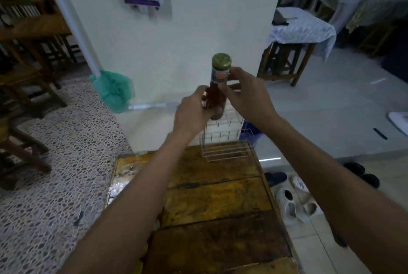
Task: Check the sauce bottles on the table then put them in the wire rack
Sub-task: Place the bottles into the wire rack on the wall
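Note:
I hold one sauce bottle up in front of me, above the far end of the wooden table. It has brown-orange contents, a label on the neck and a gold-green cap, and it tilts slightly toward me. My left hand grips its lower body. My right hand holds the neck just under the cap. The white wire rack stands at the table's far edge, directly below and behind the bottle, and looks empty. No other bottles show on the table.
A white wall rises right behind the rack. A green mop leans against it at the left. Wooden chairs stand at the far left. Shoes lie on the tiled floor right of the table. A cloth-covered table stands at the back right.

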